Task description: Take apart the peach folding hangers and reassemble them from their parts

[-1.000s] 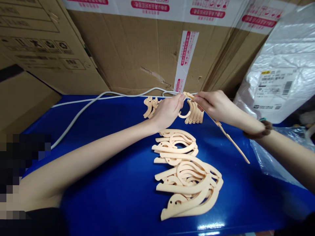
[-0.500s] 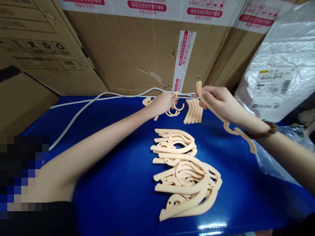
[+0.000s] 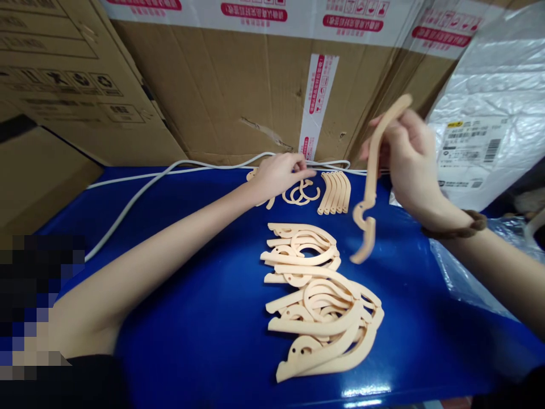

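Observation:
My right hand (image 3: 411,156) is raised over the right of the table, closed on a partly assembled folding hanger (image 3: 372,170), beige plastic, hanging down with its shorter arm at the bottom. Near the back, my left hand (image 3: 283,173) has its fingers stretched out above the loose parts, holding nothing that I can see. Hook pieces (image 3: 301,195) lie just beside its fingertips. Partly hidden under that hand are small rounded parts (image 3: 252,175). To their right, several curved arm pieces (image 3: 335,193) lie side by side. Folded hangers (image 3: 323,324) are piled at the front centre.
A white cable (image 3: 170,170) runs along the back of the blue table (image 3: 204,295). Cardboard boxes (image 3: 230,85) stand behind it and at the left. A white padded parcel (image 3: 481,130) leans at the right, with clear plastic film (image 3: 464,278) below it.
My left hand has let go of a hook, which now lies among the others, and shifted slightly left. My right hand has moved up and right, turning the hanger more upright.

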The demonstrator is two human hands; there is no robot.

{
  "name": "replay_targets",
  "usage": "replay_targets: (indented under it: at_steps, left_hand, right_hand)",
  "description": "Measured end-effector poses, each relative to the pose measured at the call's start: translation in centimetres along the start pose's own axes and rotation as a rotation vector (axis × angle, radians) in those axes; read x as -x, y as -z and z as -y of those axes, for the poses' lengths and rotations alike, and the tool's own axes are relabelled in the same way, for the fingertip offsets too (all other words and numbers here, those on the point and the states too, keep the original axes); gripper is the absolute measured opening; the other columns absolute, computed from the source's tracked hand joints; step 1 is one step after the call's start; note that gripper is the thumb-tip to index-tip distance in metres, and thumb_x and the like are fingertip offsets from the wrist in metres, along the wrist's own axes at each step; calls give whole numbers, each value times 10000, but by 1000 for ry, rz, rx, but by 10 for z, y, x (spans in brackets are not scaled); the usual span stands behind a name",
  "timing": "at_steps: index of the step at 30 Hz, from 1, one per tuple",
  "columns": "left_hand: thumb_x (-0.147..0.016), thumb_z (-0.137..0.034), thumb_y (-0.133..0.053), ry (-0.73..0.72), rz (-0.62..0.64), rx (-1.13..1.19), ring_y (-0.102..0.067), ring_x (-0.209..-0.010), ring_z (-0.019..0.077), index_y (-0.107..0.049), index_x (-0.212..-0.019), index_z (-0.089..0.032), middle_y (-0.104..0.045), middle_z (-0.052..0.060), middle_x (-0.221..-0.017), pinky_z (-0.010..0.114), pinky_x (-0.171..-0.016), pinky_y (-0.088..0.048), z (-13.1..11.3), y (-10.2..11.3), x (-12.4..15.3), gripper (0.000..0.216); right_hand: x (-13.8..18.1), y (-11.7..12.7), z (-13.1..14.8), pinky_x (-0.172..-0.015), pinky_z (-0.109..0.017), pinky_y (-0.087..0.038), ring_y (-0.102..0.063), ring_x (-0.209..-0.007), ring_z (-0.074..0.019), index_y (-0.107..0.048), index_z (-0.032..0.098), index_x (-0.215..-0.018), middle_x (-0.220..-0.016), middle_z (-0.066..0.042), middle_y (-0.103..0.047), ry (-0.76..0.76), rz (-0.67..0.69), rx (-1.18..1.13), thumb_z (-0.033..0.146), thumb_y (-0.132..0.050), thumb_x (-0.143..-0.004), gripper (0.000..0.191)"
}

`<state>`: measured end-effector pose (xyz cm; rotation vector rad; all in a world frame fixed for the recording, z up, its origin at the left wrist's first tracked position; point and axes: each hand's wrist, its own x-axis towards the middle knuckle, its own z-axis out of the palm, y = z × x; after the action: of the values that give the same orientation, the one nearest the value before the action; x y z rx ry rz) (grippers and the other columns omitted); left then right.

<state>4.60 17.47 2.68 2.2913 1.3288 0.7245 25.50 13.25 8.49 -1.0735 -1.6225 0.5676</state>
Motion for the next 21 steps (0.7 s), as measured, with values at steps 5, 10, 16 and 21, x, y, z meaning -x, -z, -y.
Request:
replay_targets:
  at_steps: [5,10,16,21]
  left_hand:
    - [-1003,-520,-373,35,312,672,-683,-878,157,-691,-945,-142,-725,87,-906,242,-746,-527,-21,26,15,498]
    - [-1025,-305,-451,113,133,616,-622,-652,104,-644,-953,-137,-640,63,-809,254,-610,-517,-29,45,26,265]
    - [-1055,-447,-282,147,137,434,-473,-442,81,-635,-997,-185,-537,26,-649,252,-439,-371,-32,40,22,443]
    - [-1066,-367,-275,153,-44,309,-564,-556,116,-615,-940,-174,-575,25,-668,253,-531,-419,-35,20,28,411]
  right_hand:
    - [-13,1,-10,-603,-324,-550,-664,-728,-180,-474,275,-916,-837,-25,-674,56,-242,-229,254,-511,-895,47]
    - [-14,16,-6,-779,-373,-506,-648,-867,-213,-592,229,-922,-944,-78,-682,245,-17,338,268,-608,-874,64]
    - [-1,-3,5,-755,-395,-416,-629,-854,-268,-663,195,-968,-818,-117,-676,430,377,1033,386,-360,-1014,361]
    - [1,-31,-3,-615,-339,-391,-583,-604,-210,-636,178,-856,-633,-81,-626,241,467,899,273,-396,-972,282]
